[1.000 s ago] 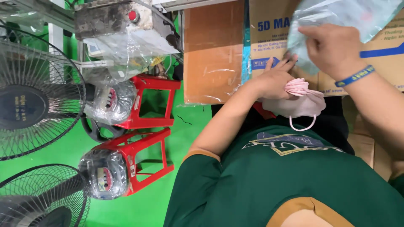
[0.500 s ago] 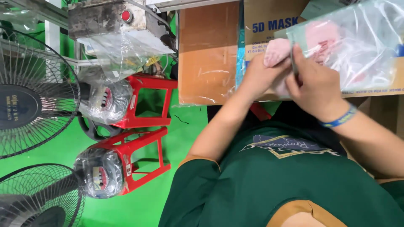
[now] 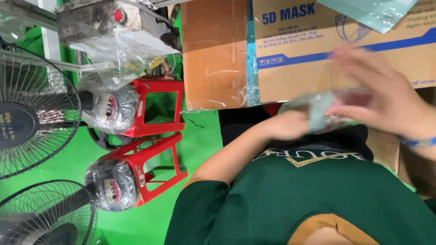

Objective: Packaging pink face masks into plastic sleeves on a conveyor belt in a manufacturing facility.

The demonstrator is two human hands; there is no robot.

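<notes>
Your left hand (image 3: 286, 124) grips lower end of clear crinkly plastic bag (image 3: 324, 111), fingers closed around it. Your right hand (image 3: 381, 97), blurred, fingers half curled, pinches bag's opposite end; exact grip hard to tell. Bag sits at 3 o'clock from frame centre, just below brown cardboard carton (image 3: 290, 50). Contents too blurred to name. Risk: thin film slips from loose right-hand pinch, bag sags, drops onto lap. Red plastic stools (image 3: 154, 136) at 9 o'clock, well apart.
</notes>
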